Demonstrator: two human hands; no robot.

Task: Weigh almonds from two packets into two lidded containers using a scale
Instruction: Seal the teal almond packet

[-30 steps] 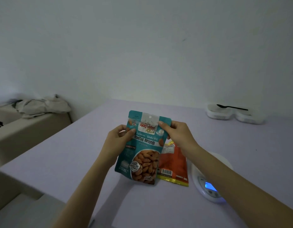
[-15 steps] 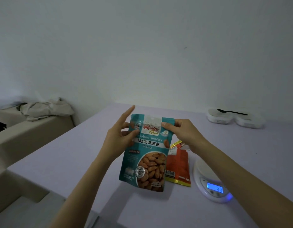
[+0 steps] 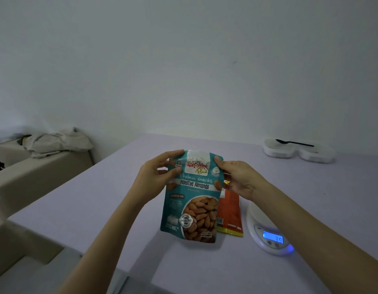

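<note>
A teal packet of roasted almonds (image 3: 192, 198) hangs upright above the table, its top still sealed. My left hand (image 3: 156, 177) pinches its top left corner and my right hand (image 3: 239, 179) pinches its top right corner. Behind it an orange packet (image 3: 229, 213) lies flat on the lilac table (image 3: 99, 209). The white scale (image 3: 268, 234) stands to the right under my right forearm, its blue display lit. Two white lidded containers (image 3: 298, 152) sit side by side at the far right, with a black spoon (image 3: 294, 142) across them.
A beige bench (image 3: 35, 172) with crumpled cloth (image 3: 56, 142) runs along the left, below the table's edge. The wall stands close behind the table.
My left hand's fingers, spread half a second ago, have closed onto the packet's top left corner. The teal packet sits a little higher and straighter. The view has tipped slightly.
</note>
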